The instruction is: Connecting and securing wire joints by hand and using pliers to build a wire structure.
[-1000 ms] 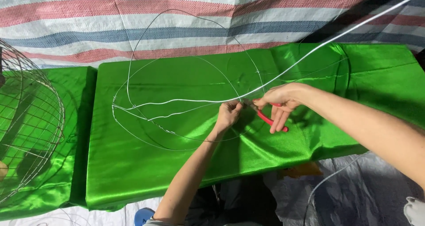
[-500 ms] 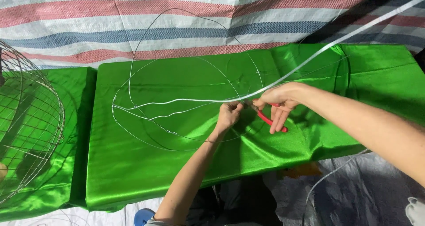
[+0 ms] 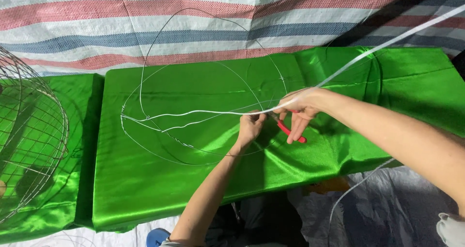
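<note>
The head view, the only one, looks down on two hands meeting over one table draped in shiny green cloth (image 3: 193, 189). The left hand (image 3: 250, 128) comes up from the bottom edge, its fingers curled and pressed together around a thin wire where several strands cross; exactly which strand it pinches cannot be told. The right hand (image 3: 298, 109) reaches in from the right, closed around one tool with red handles (image 3: 290, 131), likely pliers, whose tip points toward the left hand; the jaws are hidden between the two hands. One pale white strip (image 3: 387, 46) runs from the upper right corner down across the right hand's knuckles and on leftward as a line toward the wire frame's left side.

The wire frame (image 3: 145, 72) lies on the cloth in front of both hands. It is made of bent hoops: one tall arch rises off the table toward the back, and at least two flatter loops lie on the green cloth, joined at the left near one small knot. A precise hoop count cannot be told.

At the left edge stands one finished round wire cage (image 3: 34, 126) on a second green-covered surface. Behind hangs one striped tarp (image 3: 218, 29) in red, blue and white. One more loose wire (image 3: 348, 193) curves at lower right over grey sheeting.
</note>
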